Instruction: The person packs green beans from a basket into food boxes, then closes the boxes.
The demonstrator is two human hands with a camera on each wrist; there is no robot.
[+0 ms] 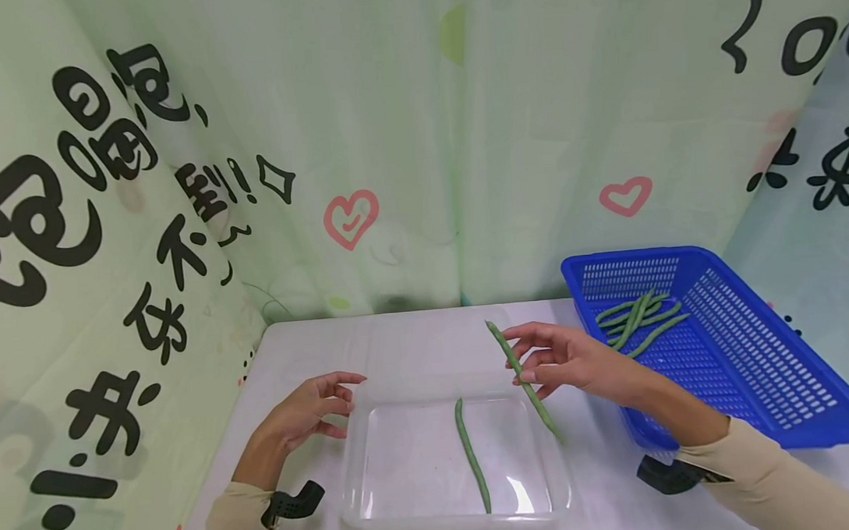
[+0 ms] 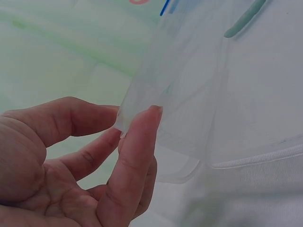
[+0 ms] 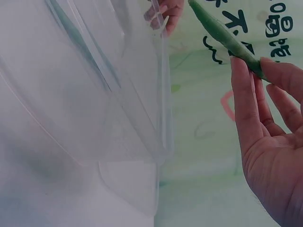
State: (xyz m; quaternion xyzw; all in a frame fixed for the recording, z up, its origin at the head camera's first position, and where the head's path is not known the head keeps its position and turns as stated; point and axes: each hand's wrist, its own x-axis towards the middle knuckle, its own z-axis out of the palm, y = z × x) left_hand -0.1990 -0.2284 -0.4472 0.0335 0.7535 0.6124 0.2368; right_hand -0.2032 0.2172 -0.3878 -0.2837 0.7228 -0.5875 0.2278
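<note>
A long green bean [image 1: 512,355] is pinched between the thumb and fingers of my right hand [image 1: 564,359], slanting over the right side of a clear plastic box [image 1: 405,523]. Another green bean [image 1: 472,454] lies lengthwise inside the box, right of its middle. At the box's left side, my left hand [image 1: 310,409] holds the rim. The left wrist view shows its thumb and fingers pinching the clear wall [image 2: 175,99] at the edge. In the right wrist view the held bean [image 3: 222,35] points up and left from the fingertips.
A blue plastic basket [image 1: 772,362] stands to the right, partly behind my right forearm. Several green beans [image 1: 637,316] lie in its far left part. The white-covered table [image 1: 315,347] meets a pale green printed curtain [image 1: 406,141] at the back and left.
</note>
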